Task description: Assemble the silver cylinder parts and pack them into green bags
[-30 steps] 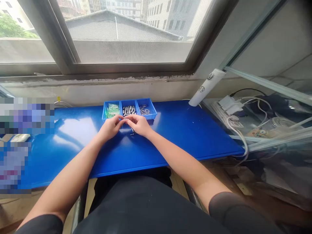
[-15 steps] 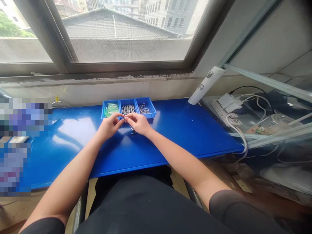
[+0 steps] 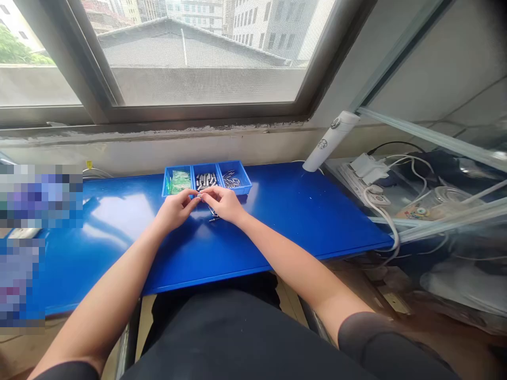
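My left hand (image 3: 177, 209) and my right hand (image 3: 224, 205) meet just in front of a blue three-compartment tray (image 3: 234, 193). Thumb and fingers of both are pinched on a small silvery piece (image 3: 200, 196), too small to make out in detail. Several thin metal pins (image 3: 214, 215) lie on the blue table, partly hidden under my right hand. In the tray, the left compartment holds green, clear-looking pieces (image 3: 180, 180), the middle one short black-and-silver cylinders (image 3: 206, 181), and the right one slim metal pins (image 3: 232, 180).
A white flask (image 3: 330, 141) stands at the back right of the blue table (image 3: 297, 221). Further right are a power strip (image 3: 372, 192) and white cables (image 3: 390, 227) by a metal-framed shelf. A window with a wide frame (image 3: 198, 112) rises behind the table.
The view has shifted slightly. Both hands stay together in front of the tray, still pinching, and the small silvery piece between their fingertips now shows more clearly.
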`<state>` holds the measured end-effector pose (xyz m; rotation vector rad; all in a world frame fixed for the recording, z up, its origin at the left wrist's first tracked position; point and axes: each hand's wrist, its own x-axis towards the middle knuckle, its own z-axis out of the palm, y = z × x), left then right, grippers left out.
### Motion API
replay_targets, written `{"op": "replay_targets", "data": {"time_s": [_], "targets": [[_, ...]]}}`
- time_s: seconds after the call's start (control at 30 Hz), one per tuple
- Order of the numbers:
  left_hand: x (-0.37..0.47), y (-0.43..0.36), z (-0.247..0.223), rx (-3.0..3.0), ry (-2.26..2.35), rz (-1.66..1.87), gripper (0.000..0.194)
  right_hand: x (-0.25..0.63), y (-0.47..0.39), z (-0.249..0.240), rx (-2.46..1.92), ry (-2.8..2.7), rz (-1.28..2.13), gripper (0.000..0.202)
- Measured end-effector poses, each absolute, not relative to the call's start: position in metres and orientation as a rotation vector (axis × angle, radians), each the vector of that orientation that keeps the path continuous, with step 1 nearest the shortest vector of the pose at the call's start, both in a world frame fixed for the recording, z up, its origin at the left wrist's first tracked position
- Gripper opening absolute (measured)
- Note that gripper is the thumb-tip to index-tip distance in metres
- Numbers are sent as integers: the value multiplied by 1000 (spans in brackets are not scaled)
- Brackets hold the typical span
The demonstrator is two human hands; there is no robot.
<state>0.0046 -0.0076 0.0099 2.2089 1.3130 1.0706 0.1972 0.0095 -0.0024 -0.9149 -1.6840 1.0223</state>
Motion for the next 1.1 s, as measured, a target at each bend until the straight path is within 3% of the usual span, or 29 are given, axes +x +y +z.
{"op": "replay_targets", "data": {"time_s": [0.87, 1.1], "targets": [[3, -8, 13, 2207, 1334, 1029, 33, 197, 10, -3, -887, -1688, 1024, 32], [6, -11, 14, 2183, 1271, 1092, 27, 198, 11, -3, -895, -1689, 1056, 31]]}}
